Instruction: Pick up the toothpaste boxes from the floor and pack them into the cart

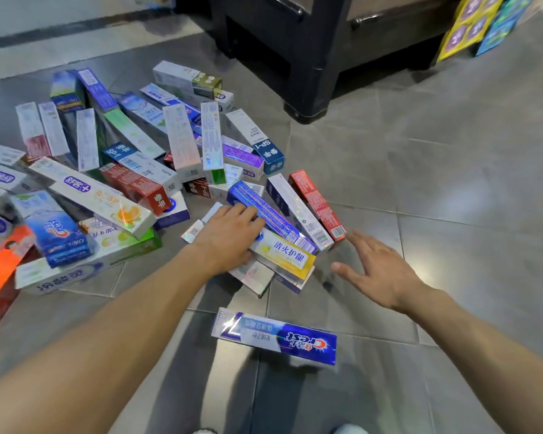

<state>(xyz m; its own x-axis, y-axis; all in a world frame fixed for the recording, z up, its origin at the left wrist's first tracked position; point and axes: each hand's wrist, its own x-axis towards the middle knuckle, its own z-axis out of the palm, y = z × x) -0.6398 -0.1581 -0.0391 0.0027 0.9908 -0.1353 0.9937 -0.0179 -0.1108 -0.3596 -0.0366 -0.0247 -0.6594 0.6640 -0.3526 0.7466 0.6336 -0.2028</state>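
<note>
Toothpaste boxes (113,170) lie scattered in a loose heap across the grey tiled floor (452,198), left of a black cart (311,57). The left hand (229,236) rests palm down on a small cluster of them, fingers lying over a blue box (264,211) and a yellow-labelled box (286,255); whether the fingers curl around an edge is hard to say. The right hand (376,270) hovers just beside a red box (317,205), fingers spread and holding nothing. A blue Crest box (276,336) lies apart, nearer the person.
</note>
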